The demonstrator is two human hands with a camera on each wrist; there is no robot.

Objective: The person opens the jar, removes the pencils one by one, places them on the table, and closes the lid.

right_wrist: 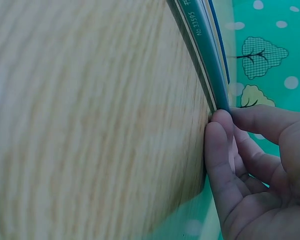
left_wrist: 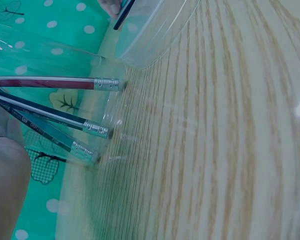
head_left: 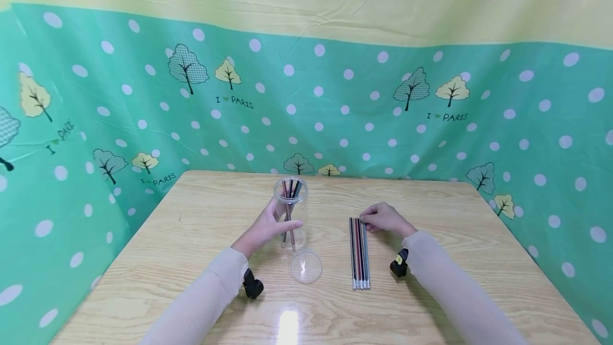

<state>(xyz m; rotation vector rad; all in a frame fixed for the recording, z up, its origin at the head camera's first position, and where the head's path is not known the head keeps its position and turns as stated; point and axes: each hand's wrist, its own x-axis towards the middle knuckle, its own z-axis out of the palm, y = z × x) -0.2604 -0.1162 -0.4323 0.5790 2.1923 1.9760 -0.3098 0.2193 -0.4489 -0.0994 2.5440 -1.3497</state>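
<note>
My left hand (head_left: 273,225) grips a clear plastic jar (head_left: 304,212) that stands open-topped on the table. Inside lean several pencils (head_left: 291,222); in the left wrist view their metal eraser ends (left_wrist: 106,84) are at the jar's bottom. To the right lies a row of pencils (head_left: 359,252), side by side, eraser ends toward me. At the row's far end my right hand (head_left: 387,218) pinches the tip of the rightmost, grey-teal pencil (right_wrist: 205,55) between thumb and fingers. That pencil still lies against the others.
A clear round lid (head_left: 306,268) lies on the wooden table (head_left: 206,260), just in front of the jar. Dotted green cloth (head_left: 335,100) hangs behind the table and along both sides. Each wrist wears a small black camera (head_left: 252,284).
</note>
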